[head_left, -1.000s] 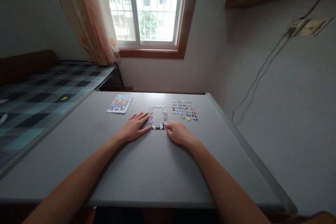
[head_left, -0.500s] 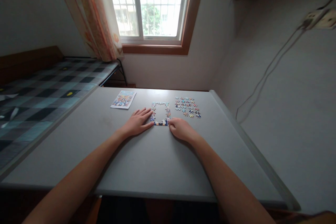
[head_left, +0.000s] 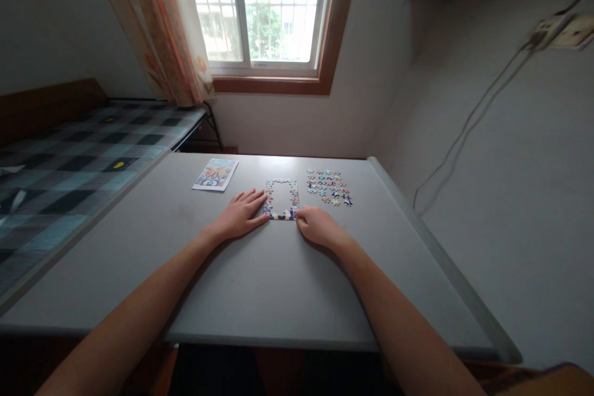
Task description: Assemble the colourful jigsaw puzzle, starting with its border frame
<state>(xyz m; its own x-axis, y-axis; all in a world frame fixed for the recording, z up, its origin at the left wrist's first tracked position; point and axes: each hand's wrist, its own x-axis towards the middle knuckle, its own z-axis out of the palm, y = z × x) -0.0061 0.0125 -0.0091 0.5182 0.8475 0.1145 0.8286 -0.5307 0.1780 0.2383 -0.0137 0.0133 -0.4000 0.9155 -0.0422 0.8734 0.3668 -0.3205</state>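
Note:
A rectangular jigsaw puzzle frame (head_left: 281, 217) of joined border pieces lies flat on the table, its middle showing bare tabletop. My left hand (head_left: 241, 213) rests palm down at its left side, fingers spread and fingertips touching the left border. At the lower right corner, my right hand (head_left: 320, 226) is closed, its curled fingers against the border. Whatever the right fingers pinch, if anything, is hidden. Loose jigsaw pieces (head_left: 328, 185) lie in rough rows to the right of the frame. A colourful picture card (head_left: 216, 174) lies beyond my left hand.
The grey table (head_left: 260, 291) has a raised strip along its right edge by the wall. A bed with a checked cover (head_left: 93, 148) stands at left. A curtain (head_left: 171, 31) hangs beside the barred window (head_left: 278, 18). A cable (head_left: 464, 130) runs down the right wall.
The whole view has shifted slightly. Both hands keep the same places at the puzzle frame, and no piece has visibly moved.

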